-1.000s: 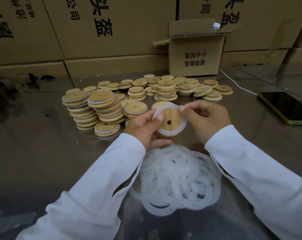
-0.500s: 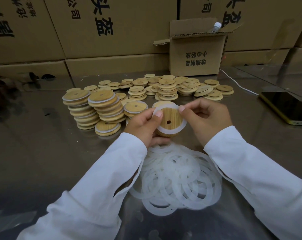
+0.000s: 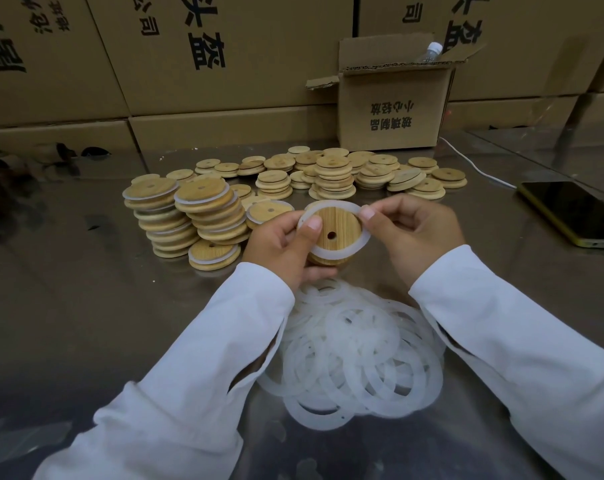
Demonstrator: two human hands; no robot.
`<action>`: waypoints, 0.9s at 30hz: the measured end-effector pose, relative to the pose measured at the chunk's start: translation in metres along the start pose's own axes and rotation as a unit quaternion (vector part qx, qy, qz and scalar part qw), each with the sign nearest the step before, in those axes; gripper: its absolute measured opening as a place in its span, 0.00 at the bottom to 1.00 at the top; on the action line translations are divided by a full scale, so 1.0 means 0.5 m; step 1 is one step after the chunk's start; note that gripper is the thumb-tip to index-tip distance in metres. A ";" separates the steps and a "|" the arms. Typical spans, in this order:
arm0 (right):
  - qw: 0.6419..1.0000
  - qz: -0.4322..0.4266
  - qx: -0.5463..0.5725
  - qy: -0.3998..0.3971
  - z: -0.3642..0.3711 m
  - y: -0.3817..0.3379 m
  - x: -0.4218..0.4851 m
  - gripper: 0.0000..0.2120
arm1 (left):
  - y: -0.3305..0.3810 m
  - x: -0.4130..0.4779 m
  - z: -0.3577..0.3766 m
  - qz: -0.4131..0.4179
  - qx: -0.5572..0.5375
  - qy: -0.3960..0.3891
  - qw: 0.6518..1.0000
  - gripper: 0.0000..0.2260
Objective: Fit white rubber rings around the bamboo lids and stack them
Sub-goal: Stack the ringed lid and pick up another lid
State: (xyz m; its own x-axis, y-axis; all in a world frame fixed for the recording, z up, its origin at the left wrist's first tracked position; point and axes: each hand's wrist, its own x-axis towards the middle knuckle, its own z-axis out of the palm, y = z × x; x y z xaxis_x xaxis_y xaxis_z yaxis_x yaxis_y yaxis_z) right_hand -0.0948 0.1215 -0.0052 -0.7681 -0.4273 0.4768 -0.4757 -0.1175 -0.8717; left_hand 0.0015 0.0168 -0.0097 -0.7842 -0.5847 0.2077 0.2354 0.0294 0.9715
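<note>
cardboard box [image 3: 390,112] behind bamboo lid stacks [image 3: 334,176]

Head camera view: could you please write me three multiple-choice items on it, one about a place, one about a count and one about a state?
1. Where does the pile of loose rubber rings lie?
A. on the table, between the two white sleeves
B. inside the cardboard box
C. on the phone

2. How many holes show in the held bamboo lid?
A. none
B. one
C. three

3. What is the right hand doing?
A. lying flat on the table
B. hanging idle
C. pinching the white ring on the held lid

Key: 1 A, the pile sits between the forearms; 2 B, a single dark hole shows near its middle; 3 C, it nips the ring's upper edge.
</note>
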 end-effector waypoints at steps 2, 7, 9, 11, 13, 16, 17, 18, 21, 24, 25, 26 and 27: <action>1.000 -0.001 0.006 0.003 0.000 -0.001 0.000 0.11 | 0.001 -0.001 0.001 0.004 0.004 0.002 1.000 0.06; 1.000 -0.015 0.003 -0.010 -0.001 -0.002 -0.004 0.10 | 0.003 -0.004 0.002 0.049 0.060 0.016 0.997 0.06; 1.000 -0.019 0.014 -0.014 0.000 -0.004 -0.006 0.10 | 0.006 -0.007 0.000 0.068 0.070 0.015 0.995 0.08; 1.000 -0.015 0.024 -0.010 0.000 -0.004 -0.006 0.09 | 0.009 -0.009 -0.001 0.079 0.073 0.010 0.994 0.10; 1.000 -0.006 0.028 -0.005 0.000 -0.003 -0.005 0.10 | 0.010 -0.010 -0.002 0.084 0.074 0.007 0.994 0.10; 0.999 0.005 0.032 -0.006 -0.003 -0.003 -0.004 0.09 | 0.011 -0.011 -0.001 0.090 0.073 -0.001 0.993 0.10; 1.000 0.006 0.028 -0.007 -0.004 -0.004 -0.004 0.09 | 0.012 -0.011 -0.001 0.093 0.073 -0.003 0.993 0.10; 1.000 0.006 0.027 -0.007 -0.004 -0.005 -0.004 0.09 | 0.012 -0.011 -0.002 0.096 0.072 -0.005 0.993 0.11; 0.999 0.005 0.035 -0.005 -0.005 -0.008 -0.005 0.09 | 0.012 -0.012 -0.004 0.108 0.066 -0.006 0.992 0.11; 0.999 -0.003 0.041 0.005 -0.004 -0.011 -0.007 0.09 | 0.011 -0.012 -0.005 0.124 0.065 -0.007 0.990 0.11; 0.999 -0.009 0.043 0.011 -0.003 -0.012 -0.008 0.09 | 0.011 -0.012 -0.005 0.130 0.065 -0.008 0.989 0.11; 0.999 -0.014 0.045 0.016 -0.003 -0.013 -0.008 0.09 | 0.011 -0.012 -0.005 0.136 0.067 -0.008 0.988 0.11; 0.999 -0.018 0.046 0.020 -0.002 -0.013 -0.008 0.09 | 0.011 -0.012 -0.006 0.144 0.072 -0.008 0.987 0.11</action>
State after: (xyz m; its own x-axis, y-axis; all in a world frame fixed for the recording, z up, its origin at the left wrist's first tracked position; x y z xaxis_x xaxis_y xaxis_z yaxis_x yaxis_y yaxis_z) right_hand -0.0890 0.1251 -0.0012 -0.7685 -0.3862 0.5101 -0.4632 -0.2143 -0.8600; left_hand 0.0091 0.0178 -0.0059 -0.7063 -0.5214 0.4789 0.3669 0.3089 0.8775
